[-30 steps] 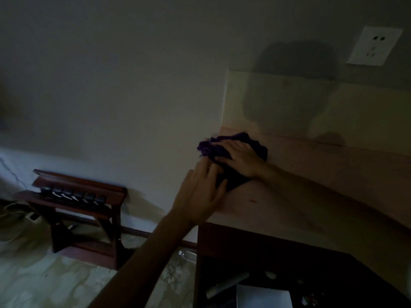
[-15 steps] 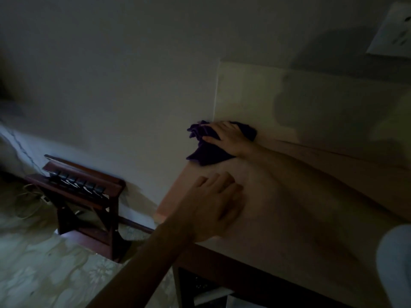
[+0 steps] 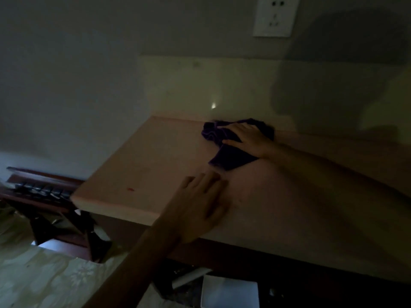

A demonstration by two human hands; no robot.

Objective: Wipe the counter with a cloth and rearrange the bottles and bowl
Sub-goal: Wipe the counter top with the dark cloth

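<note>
The right hand (image 3: 249, 138) presses flat, fingers spread, on the purple cloth (image 3: 231, 150) at the counter's (image 3: 138, 165) back edge; at 7 o'clock from it, the left hand (image 3: 200, 205) rests flat, holding nothing

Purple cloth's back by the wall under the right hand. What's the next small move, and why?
Probably draw the purple cloth forward and left toward the small red spot near the counter's front corner; the right hand already presses it flat.

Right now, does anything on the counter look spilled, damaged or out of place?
One small red mark sits on the counter near its front left corner, well away from the purple cloth. Too dim to tell stain from debris.
</note>
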